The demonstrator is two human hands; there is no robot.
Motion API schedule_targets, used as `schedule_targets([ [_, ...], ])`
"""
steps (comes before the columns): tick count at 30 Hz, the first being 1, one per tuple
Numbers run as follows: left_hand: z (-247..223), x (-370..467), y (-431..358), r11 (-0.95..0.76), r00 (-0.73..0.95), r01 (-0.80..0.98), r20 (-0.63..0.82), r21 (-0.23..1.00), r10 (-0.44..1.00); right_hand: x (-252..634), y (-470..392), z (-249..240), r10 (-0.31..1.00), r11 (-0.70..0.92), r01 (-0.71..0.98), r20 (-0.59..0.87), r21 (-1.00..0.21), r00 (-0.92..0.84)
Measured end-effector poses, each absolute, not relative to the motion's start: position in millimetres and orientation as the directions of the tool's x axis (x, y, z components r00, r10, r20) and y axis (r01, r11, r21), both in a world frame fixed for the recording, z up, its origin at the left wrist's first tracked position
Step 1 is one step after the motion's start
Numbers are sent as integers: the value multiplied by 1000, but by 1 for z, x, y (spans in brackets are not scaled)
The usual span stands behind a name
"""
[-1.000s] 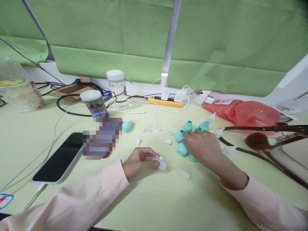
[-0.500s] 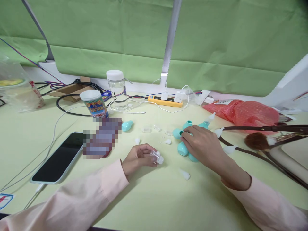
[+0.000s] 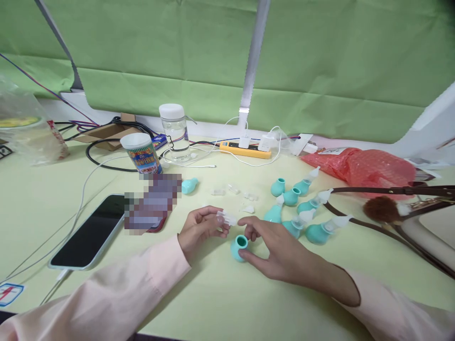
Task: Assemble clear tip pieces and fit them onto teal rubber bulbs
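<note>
Between the fingertips of my left hand (image 3: 204, 228) is a small clear plastic connector (image 3: 226, 218). A teal rubber bulb (image 3: 237, 250) stands just below it on the table, its round mouth uppermost. My right hand (image 3: 275, 244) is beside this bulb, the thumb at its right side and the index finger stretched towards the connector; thumb and index are apart. Behind that hand are two uncapped teal bulbs (image 3: 277, 187) and several teal bulbs with white tips (image 3: 320, 232). A loose white tip (image 3: 248, 209) and several clear connectors (image 3: 233, 189) lie beyond my hands.
Another teal bulb (image 3: 189, 185) lies by a partly blurred dark red item (image 3: 156, 227). Left are a phone (image 3: 90, 232) with a cable and a printed cup (image 3: 144, 154). Farther back stand a bottle (image 3: 175, 137) and power strip (image 3: 245, 150). A red bag (image 3: 380, 168) and brown strap (image 3: 373, 190) lie right.
My right hand has come left and towards me from the bulb group. A teal bulb now stands in front of my left hand, which still holds the clear connector, now turned.
</note>
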State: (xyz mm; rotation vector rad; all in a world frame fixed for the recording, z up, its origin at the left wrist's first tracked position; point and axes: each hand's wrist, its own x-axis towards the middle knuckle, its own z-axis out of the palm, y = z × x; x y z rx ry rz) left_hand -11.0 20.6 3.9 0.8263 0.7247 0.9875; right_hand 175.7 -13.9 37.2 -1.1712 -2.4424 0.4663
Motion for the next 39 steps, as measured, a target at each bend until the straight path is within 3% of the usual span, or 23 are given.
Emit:
schedule_targets([
  [6, 6, -11, 18, 309, 417, -425, -118, 851, 901, 171, -13, 33, 818, 493, 687, 17, -534, -575],
  [12, 3, -11, 18, 310, 440, -453, -93, 836, 893, 172, -13, 36, 874, 376, 582, 67, -720, -482],
  [15, 1, -11, 19, 307, 438, -467, -85, 829, 895, 171, -12, 38, 875, 388, 568, 95, -726, -475],
  [25, 5, -11, 17, 301, 440, -408, -103, 862, 892, 172, -8, 26, 808, 587, 714, 320, -380, -494],
  [31, 5, -12, 18, 353, 466, -322, -177, 879, 867, 177, -4, 20, 656, 640, 765, 466, 72, -594],
  [33, 5, -12, 19, 370, 490, -297, -192, 880, 850, 178, -4, 20, 621, 636, 752, 463, 174, -633],
  [36, 6, -12, 20, 375, 503, -272, -202, 886, 841, 180, -4, 20, 617, 644, 737, 429, 208, -660],
  [39, 7, -12, 19, 348, 494, -248, -191, 904, 848, 180, -4, 20, 657, 668, 737, 384, 102, -648],
])
